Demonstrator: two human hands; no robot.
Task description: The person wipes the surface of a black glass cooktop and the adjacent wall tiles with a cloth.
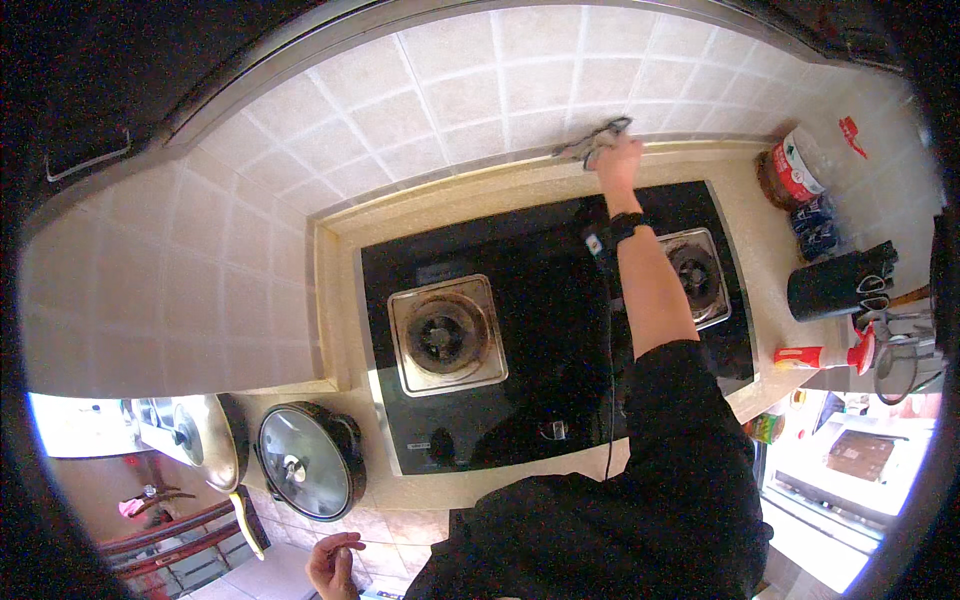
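Note:
My right hand (619,159) presses a grey cloth (592,142) to the ledge where the beige countertop meets the tiled wall (465,90). The arm reaches over a black glass gas stove (555,330), with a dark band around the wrist. Left of the arm is a square burner (448,334) with a stained metal tray. A second burner (694,276) lies partly behind the forearm. Low in the view, off the counter's front edge, my left hand (334,564) hangs with curled fingers and nothing visible in it. Above it stands a black pot with a glass lid (306,461).
A lidded pan (217,442) sits at the counter's left end. Along the right side stand a jar with a red label (795,171), a blue-patterned package (815,227), a black utensil holder (832,285) and a red-capped bottle (817,356). A thin black cable (611,390) runs over the stove.

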